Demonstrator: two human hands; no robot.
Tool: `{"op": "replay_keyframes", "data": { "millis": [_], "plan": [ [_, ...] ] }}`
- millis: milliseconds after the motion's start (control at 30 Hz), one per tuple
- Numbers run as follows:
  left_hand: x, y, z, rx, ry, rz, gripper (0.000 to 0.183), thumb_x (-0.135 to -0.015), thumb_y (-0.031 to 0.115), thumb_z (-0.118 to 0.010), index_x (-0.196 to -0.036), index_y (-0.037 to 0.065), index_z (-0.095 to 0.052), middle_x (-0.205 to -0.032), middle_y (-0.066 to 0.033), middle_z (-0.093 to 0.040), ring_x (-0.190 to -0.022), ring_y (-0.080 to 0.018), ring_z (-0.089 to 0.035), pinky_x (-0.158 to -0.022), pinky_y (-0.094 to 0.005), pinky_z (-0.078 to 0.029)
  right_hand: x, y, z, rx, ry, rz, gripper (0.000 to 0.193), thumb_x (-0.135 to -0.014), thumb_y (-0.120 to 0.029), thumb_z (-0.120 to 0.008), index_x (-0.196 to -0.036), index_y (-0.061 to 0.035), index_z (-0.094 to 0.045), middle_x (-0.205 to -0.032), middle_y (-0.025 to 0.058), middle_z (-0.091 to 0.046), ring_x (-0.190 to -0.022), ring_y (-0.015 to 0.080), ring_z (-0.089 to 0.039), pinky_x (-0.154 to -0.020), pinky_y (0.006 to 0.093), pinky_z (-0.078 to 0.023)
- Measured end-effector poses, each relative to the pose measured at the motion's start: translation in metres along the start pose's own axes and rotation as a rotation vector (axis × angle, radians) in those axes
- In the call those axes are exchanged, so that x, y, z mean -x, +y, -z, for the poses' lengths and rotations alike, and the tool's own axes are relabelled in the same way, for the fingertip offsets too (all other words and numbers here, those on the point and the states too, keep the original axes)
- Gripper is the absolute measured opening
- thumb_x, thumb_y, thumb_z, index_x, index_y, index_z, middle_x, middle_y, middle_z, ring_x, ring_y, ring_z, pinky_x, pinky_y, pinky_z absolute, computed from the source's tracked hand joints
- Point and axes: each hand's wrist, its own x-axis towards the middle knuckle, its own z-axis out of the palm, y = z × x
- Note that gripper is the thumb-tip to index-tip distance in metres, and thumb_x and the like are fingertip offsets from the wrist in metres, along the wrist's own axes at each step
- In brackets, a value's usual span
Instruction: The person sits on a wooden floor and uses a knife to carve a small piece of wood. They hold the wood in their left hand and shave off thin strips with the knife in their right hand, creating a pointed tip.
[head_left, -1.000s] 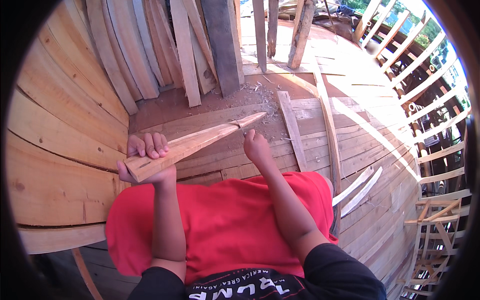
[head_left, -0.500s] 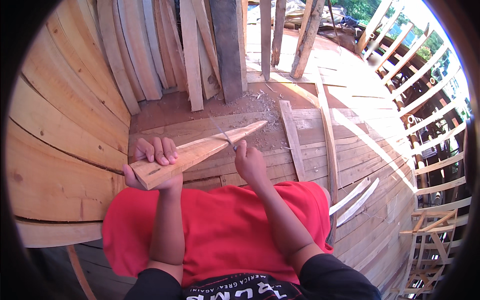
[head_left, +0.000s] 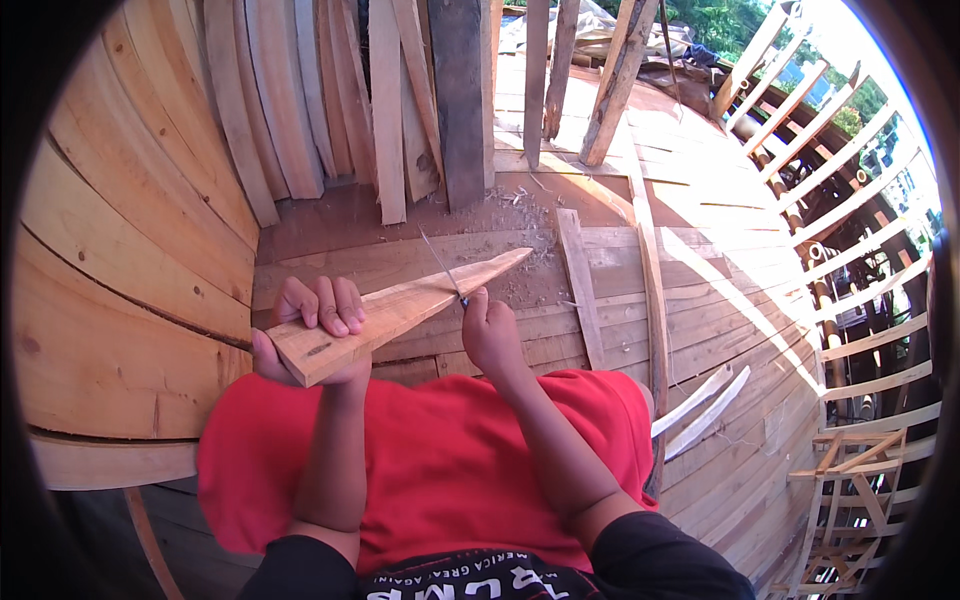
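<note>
Head view: left hand (head_left: 305,335) fingers wrap the wooden wedge (head_left: 400,312) (thick end), right hand (head_left: 490,335) clenches a knife (head_left: 442,265).

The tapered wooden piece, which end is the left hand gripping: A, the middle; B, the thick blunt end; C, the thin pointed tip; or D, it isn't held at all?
B: the left hand wraps the thick blunt end of the tapered wooden piece, while the pointed tip faces away and the right hand sets a thin blade against its edge.
</note>
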Motion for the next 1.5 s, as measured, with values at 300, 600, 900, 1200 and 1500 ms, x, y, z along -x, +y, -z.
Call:
{"op": "replay_keyframes", "data": {
  "millis": [300,600,900,1200,1500],
  "plan": [
    [-0.01,0.003,0.011,0.022,0.059,0.018,0.058,-0.089,0.069,-0.037,-0.072,0.013,-0.038,-0.054,-0.0029,-0.045,-0.05,-0.0151,-0.041,-0.052,-0.0273,-0.036,-0.027,0.037,0.006,0.147,0.038,-0.032,0.06,-0.098,-0.038,-0.034,-0.089,0.0102,-0.068,-0.093,0.036,-0.065,-0.094,0.0534,-0.062,-0.089,0.0584,-0.046],
    [-0.009,-0.005,0.0,0.04,0.056,0.026,0.059,-0.089,0.069,-0.038,-0.071,0.013,-0.038,-0.054,-0.0031,-0.045,-0.051,-0.0154,-0.042,-0.051,-0.0271,-0.036,-0.044,0.061,0.004,0.11,0.181,-0.167,0.059,-0.099,-0.036,-0.033,-0.093,0.0129,-0.065,-0.095,0.0371,-0.064,-0.099,0.0551,-0.059,-0.09,0.0585,-0.045],
    [-0.006,-0.001,0.002,-0.004,0.046,0.009,0.058,-0.089,0.068,-0.038,-0.071,0.013,-0.037,-0.053,-0.0026,-0.042,-0.049,-0.015,-0.039,-0.05,-0.027,-0.035,-0.003,-0.001,0.01,0.095,-0.024,-0.122,0.064,-0.1,-0.042,-0.03,-0.097,0.0101,-0.068,-0.101,0.0357,-0.064,-0.101,0.0522,-0.061,-0.092,0.0566,-0.045],
    [-0.008,-0.001,0.005,-0.004,0.058,-0.003,0.059,-0.09,0.068,-0.035,-0.071,0.013,-0.038,-0.053,-0.0031,-0.044,-0.05,-0.0149,-0.039,-0.05,-0.0268,-0.034,-0.023,0.033,0.006,0.16,0.012,-0.043,0.063,-0.099,-0.04,-0.032,-0.093,0.0108,-0.068,-0.095,0.0375,-0.064,-0.1,0.0519,-0.061,-0.093,0.0567,-0.045],
    [-0.012,-0.006,-0.005,0.04,0.062,0.022,0.055,-0.089,0.066,-0.04,-0.071,0.013,-0.037,-0.052,-0.0018,-0.043,-0.049,-0.0137,-0.039,-0.051,-0.0265,-0.034,-0.05,0.071,0.003,0.153,0.26,-0.054,0.063,-0.099,-0.038,-0.031,-0.081,0.0099,-0.068,-0.086,0.0368,-0.064,-0.091,0.0534,-0.062,-0.088,0.0597,-0.046]
  ]
}}
